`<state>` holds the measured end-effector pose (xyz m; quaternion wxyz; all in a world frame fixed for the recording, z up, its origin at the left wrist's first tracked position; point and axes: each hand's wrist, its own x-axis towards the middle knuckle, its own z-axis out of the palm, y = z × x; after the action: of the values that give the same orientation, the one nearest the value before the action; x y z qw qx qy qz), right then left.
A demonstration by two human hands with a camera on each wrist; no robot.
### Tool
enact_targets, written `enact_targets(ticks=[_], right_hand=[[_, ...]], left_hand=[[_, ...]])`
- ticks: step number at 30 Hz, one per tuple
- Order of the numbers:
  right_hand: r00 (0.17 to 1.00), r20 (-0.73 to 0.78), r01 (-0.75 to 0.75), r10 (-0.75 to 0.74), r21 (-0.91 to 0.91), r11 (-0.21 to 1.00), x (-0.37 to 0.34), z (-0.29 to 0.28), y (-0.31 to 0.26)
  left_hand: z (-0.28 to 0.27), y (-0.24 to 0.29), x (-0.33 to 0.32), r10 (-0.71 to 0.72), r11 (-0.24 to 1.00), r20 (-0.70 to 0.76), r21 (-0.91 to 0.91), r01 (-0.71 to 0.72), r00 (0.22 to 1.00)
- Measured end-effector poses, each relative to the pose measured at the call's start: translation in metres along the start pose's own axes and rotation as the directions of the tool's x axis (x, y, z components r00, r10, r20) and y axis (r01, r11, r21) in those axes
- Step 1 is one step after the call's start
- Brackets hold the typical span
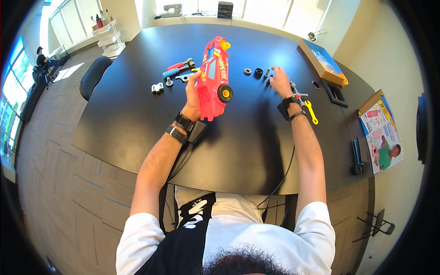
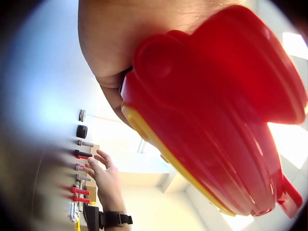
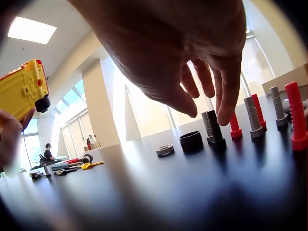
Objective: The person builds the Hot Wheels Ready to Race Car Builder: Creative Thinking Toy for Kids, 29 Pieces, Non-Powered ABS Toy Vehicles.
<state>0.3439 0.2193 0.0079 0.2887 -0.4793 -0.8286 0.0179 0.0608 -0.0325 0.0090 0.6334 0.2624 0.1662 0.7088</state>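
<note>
Reaching down from above, the right hand [image 1: 280, 82] has its fingers [image 3: 228, 91] loosely parted and bent toward the desk [image 1: 229, 151], with nothing seen in their grasp. The black bolt [image 3: 217, 137] stands just beneath them, close by the fingertip at the right of the wrist view, while the thumb [image 3: 185, 105] hangs on the other side with a gap between. Its long axis is upright, the broad head down on the desk and the shaft pointing up toward the hand, so in my judgement a grip from above, closing across the shaft, suits it best. Whether that nearest fingertip touches the shaft I cannot tell. A grey bolt [image 3: 208, 126] stands very near the black one, leaving little spare room on that side; the black ring [image 3: 191, 142] and grey ring [image 3: 165, 151] lie farther toward the person's left, and a red bolt [image 3: 235, 127] rises on the opposite side. The right hand is plainly the nearer one. The left hand [image 1: 192, 97] is well apart, its fingers curled round the red toy truck [image 1: 212, 75], which is raised over the desk with its long axis running roughly away from the person in the head view.
</note>
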Motion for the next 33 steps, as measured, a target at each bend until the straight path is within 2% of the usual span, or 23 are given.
enact_targets(ticks=[2, 4, 8, 9, 14, 16, 17, 18, 20, 21, 22, 24, 25, 27, 28, 30, 31, 33], right_hand=[[0.999, 0.029, 0.023, -0.022, -0.012, 1.0, 0.005, 0.005, 0.002], [0.981, 0.195, 0.043, -0.018, -0.126, 0.991, 0.009, 0.011, 0.006], [0.981, 0.183, 0.1, -0.067, -0.173, 0.98, 0.006, 0.032, 0.021], [0.974, 0.221, 0.101, -0.059, -0.185, 0.978, 0.007, 0.037, 0.025], [0.951, 0.309, 0.111, -0.031, -0.246, 0.963, -0.008, 0.019, 0.007], [0.932, 0.351, 0.184, -0.092, -0.236, 0.954, -0.022, 0.003, -0.008], [0.947, 0.223, 0.269, -0.231, -0.156, 0.95, -0.033, 0.0, -0.014], [0.947, 0.221, 0.269, -0.231, -0.157, 0.95, -0.037, -0.004, -0.02], [0.968, 0.132, 0.213, -0.214, 0.026, 0.977, -0.045, -0.026, -0.052], [0.97, 0.047, 0.233, -0.238, 0.1, 0.967, -0.048, -0.029, -0.058], [0.97, 0.047, 0.233, -0.239, 0.1, 0.967, -0.055, -0.042, -0.073], [0.992, 0.087, 0.051, -0.094, 0.41, 0.911, -0.076, -0.083, -0.118], [0.992, 0.087, 0.048, -0.091, 0.409, 0.911, -0.083, -0.097, -0.132], [0.985, 0.027, 0.107, -0.171, 0.68, 0.725, -0.098, -0.115, -0.154], [0.985, 0.026, 0.106, -0.168, 0.68, 0.726, -0.104, -0.119, -0.161], [0.96, -0.108, 0.24, -0.258, 0.791, 0.563, -0.113, -0.124, -0.171], [0.96, -0.11, 0.241, -0.257, 0.79, 0.564, -0.118, -0.124, -0.176], [0.955, -0.134, 0.248, -0.265, 0.85, 0.464, -0.127, -0.124, -0.186]], left_hand=[[0.002, 0.001, -0.001, -0.005, 1.0, -0.001, -0.004, 0.005, 1.0], [0.003, 0.001, -0.002, 0.002, 1.0, -0.017, -0.007, -0.002, 1.0], [0.004, 0.0, -0.002, -0.002, 1.0, -0.003, -0.026, 0.002, 1.0], [0.004, 0.0, -0.002, -0.005, 1.0, 0.001, -0.025, 0.005, 1.0], [0.004, 0.0, -0.003, -0.018, 0.999, 0.016, -0.033, 0.018, 1.0], [0.003, -0.001, -0.001, -0.01, 1.0, 0.014, -0.008, 0.01, 1.0], [0.003, -0.001, -0.001, -0.011, 1.0, 0.018, -0.008, 0.011, 1.0], [0.003, -0.002, -0.001, -0.015, 1.0, 0.015, -0.013, 0.016, 1.0], [0.004, -0.001, -0.002, -0.018, 1.0, 0.013, -0.017, 0.018, 1.0], [0.004, -0.001, -0.002, -0.022, 1.0, 0.013, -0.009, 0.022, 1.0], [0.005, -0.001, -0.003, -0.026, 1.0, 0.014, -0.002, 0.026, 1.0], [0.006, -0.002, -0.004, -0.018, 1.0, -0.003, 0.008, 0.018, 1.0], [0.006, -0.002, -0.004, -0.01, 1.0, -0.018, 0.019, 0.01, 1.0], [0.004, -0.002, -0.003, -0.005, 1.0, -0.02, 0.027, 0.006, 1.0], [0.003, -0.002, -0.002, 0.004, 0.999, -0.021, 0.034, -0.004, 1.0], [0.001, -0.004, -0.001, 0.01, 0.999, -0.016, 0.031, -0.01, 1.0], [0.002, -0.003, -0.001, 0.018, 0.999, -0.012, 0.028, -0.018, 1.0], [0.003, -0.003, -0.002, 0.014, 1.0, 0.004, 0.012, -0.014, 1.0]])
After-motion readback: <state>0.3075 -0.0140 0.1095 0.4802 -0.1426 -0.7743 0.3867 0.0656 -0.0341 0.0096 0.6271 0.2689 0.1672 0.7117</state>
